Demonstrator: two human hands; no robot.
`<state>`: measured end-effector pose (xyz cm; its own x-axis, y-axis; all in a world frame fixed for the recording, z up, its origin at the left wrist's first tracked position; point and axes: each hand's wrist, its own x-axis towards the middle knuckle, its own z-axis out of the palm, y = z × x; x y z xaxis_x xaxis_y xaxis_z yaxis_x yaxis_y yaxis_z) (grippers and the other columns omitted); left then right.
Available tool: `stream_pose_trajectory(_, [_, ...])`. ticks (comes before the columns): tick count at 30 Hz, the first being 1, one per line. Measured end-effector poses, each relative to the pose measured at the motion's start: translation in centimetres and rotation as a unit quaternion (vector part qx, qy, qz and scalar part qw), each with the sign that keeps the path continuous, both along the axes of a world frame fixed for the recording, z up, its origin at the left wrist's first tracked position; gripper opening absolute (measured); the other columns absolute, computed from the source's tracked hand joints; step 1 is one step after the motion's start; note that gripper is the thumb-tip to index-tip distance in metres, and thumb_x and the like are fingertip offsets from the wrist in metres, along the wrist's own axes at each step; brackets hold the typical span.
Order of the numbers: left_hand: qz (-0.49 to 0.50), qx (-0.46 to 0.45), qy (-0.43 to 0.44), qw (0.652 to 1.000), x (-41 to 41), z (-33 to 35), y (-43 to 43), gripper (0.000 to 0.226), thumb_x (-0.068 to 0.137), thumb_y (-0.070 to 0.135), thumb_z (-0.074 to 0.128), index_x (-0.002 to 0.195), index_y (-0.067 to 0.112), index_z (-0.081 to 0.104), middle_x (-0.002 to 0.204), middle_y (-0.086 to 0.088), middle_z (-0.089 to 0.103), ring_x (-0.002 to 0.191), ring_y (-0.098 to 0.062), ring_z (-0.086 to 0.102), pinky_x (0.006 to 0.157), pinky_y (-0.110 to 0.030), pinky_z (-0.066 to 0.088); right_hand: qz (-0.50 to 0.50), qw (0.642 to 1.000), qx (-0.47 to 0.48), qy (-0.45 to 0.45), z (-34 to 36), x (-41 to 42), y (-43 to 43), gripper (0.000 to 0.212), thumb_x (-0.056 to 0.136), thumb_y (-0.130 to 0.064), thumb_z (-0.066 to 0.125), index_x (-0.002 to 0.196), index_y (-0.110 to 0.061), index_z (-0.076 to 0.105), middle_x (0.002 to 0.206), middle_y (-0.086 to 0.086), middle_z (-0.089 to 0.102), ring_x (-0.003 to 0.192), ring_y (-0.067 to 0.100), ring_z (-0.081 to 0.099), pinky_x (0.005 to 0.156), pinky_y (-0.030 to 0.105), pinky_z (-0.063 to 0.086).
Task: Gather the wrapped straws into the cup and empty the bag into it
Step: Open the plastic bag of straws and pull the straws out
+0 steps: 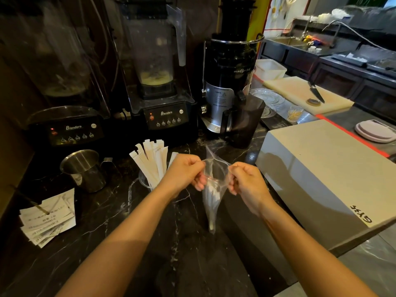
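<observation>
The left hand [184, 171] hides most of the cup [143, 181]; contents of the bag [214, 198] are blurred.

a drinks-bar kitchen: blenders [162, 82], juicer [230, 67], sink [288, 41], cutting board [304, 94].

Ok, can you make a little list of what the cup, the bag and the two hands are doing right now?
cup: on the counter, wrapped straws standing in it
bag: clear, held up, more straws inside
left hand: pinches one side of the bag's mouth
right hand: pinches the other side
bag emptied yet: no
</observation>
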<state>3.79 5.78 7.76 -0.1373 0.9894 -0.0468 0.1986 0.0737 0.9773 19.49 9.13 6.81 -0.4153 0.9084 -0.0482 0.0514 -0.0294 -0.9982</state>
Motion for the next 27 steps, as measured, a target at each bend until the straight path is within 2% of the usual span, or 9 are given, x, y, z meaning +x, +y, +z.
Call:
stream_pose_trajectory(4, [0.052, 0.017, 0.122, 0.991, -1.3, 0.8, 0.4, 0.036, 0.085, 0.000, 0.049, 0.051, 0.009, 0.051, 0.041, 0.004, 0.057, 0.034, -0.003, 0.054, 0.041, -0.014, 0.048, -0.018, 0.986, 0.072, -0.147, 0.8, 1.0, 1.2, 0.038, 0.088, -0.007, 0.046, 0.051, -0.011, 0.050, 0.046, 0.002, 0.048, 0.037, 0.003, 0.043, 0.045, 0.016, 0.040])
stream_pose_trajectory(7, [0.084, 0.026, 0.213, 0.973, -1.5, 1.3, 0.5, 0.033, 0.081, 0.004, 0.055, 0.049, 0.008, 0.052, 0.052, -0.008, 0.062, 0.041, -0.001, 0.059, 0.046, -0.013, 0.050, -0.003, 0.970, 0.084, -0.230, 1.4, 1.6, 2.1, 0.039, 0.086, -0.009, 0.050, 0.048, -0.014, 0.051, 0.044, -0.001, 0.050, 0.037, 0.003, 0.046, 0.052, 0.018, 0.042])
stream_pose_trajectory(9, [0.110, 0.031, 0.268, 0.957, -1.5, 1.4, 0.7, 0.030, 0.077, 0.007, 0.058, 0.048, 0.002, 0.055, 0.059, -0.023, 0.067, 0.054, -0.017, 0.067, 0.059, -0.029, 0.056, -0.008, 0.957, 0.083, -0.279, 1.9, 1.8, 2.4, 0.039, 0.086, -0.013, 0.052, 0.047, -0.013, 0.052, 0.046, 0.000, 0.051, 0.042, 0.008, 0.050, 0.055, 0.021, 0.044])
stream_pose_trajectory(11, [0.133, 0.037, 0.294, 0.946, -1.4, 1.4, 1.0, 0.027, 0.075, 0.008, 0.059, 0.050, -0.005, 0.058, 0.064, -0.030, 0.067, 0.065, -0.036, 0.066, 0.065, -0.040, 0.055, -0.032, 0.941, 0.094, -0.323, 2.0, 1.9, 2.7, 0.039, 0.086, -0.016, 0.052, 0.047, -0.011, 0.051, 0.047, 0.004, 0.052, 0.044, 0.016, 0.052, 0.061, 0.030, 0.049])
stream_pose_trajectory(14, [0.161, 0.049, 0.299, 0.939, -1.1, 1.4, 1.0, 0.031, 0.076, 0.009, 0.058, 0.051, -0.008, 0.057, 0.064, -0.034, 0.066, 0.066, -0.041, 0.065, 0.066, -0.041, 0.055, -0.061, 0.922, 0.101, -0.369, 1.9, 2.0, 2.9, 0.036, 0.085, -0.021, 0.051, 0.052, -0.007, 0.052, 0.053, 0.013, 0.050, 0.053, 0.026, 0.052, 0.068, 0.039, 0.051])
stream_pose_trajectory(19, [0.194, 0.053, 0.260, 0.944, -0.8, 1.1, 0.6, 0.034, 0.077, 0.007, 0.055, 0.048, -0.012, 0.054, 0.061, -0.038, 0.062, 0.063, -0.044, 0.065, 0.066, -0.043, 0.056, -0.074, 0.924, 0.070, -0.369, 1.6, 1.9, 3.0, 0.029, 0.085, -0.023, 0.050, 0.061, -0.006, 0.053, 0.062, 0.015, 0.047, 0.060, 0.029, 0.048, 0.061, 0.036, 0.039])
stream_pose_trajectory(21, [0.190, 0.049, 0.245, 0.949, -0.8, 1.1, 0.7, 0.037, 0.077, 0.007, 0.055, 0.043, -0.004, 0.047, 0.059, -0.037, 0.062, 0.063, -0.043, 0.066, 0.065, -0.045, 0.057, -0.072, 0.925, 0.062, -0.367, 1.6, 2.0, 3.0, 0.028, 0.085, -0.023, 0.050, 0.062, -0.006, 0.052, 0.063, 0.014, 0.047, 0.060, 0.028, 0.047, 0.060, 0.036, 0.038])
stream_pose_trajectory(24, [0.180, 0.041, 0.225, 0.957, -0.8, 1.5, 0.9, 0.045, 0.078, 0.005, 0.055, 0.037, 0.011, 0.037, 0.047, -0.022, 0.058, 0.057, -0.030, 0.067, 0.057, -0.030, 0.053, -0.052, 0.929, 0.031, -0.365, 1.7, 2.1, 2.9, 0.028, 0.086, -0.021, 0.048, 0.062, -0.006, 0.052, 0.059, 0.012, 0.044, 0.053, 0.023, 0.045, 0.053, 0.032, 0.035])
stream_pose_trajectory(27, [0.146, 0.031, 0.219, 0.964, -0.6, 2.0, 1.3, 0.045, 0.079, 0.005, 0.056, 0.037, 0.013, 0.042, 0.045, -0.006, 0.056, 0.052, -0.017, 0.063, 0.054, -0.020, 0.046, -0.023, 0.935, -0.005, -0.354, 1.7, 2.4, 2.6, 0.035, 0.087, -0.016, 0.047, 0.053, -0.008, 0.045, 0.049, 0.007, 0.037, 0.042, 0.016, 0.037, 0.049, 0.027, 0.032])
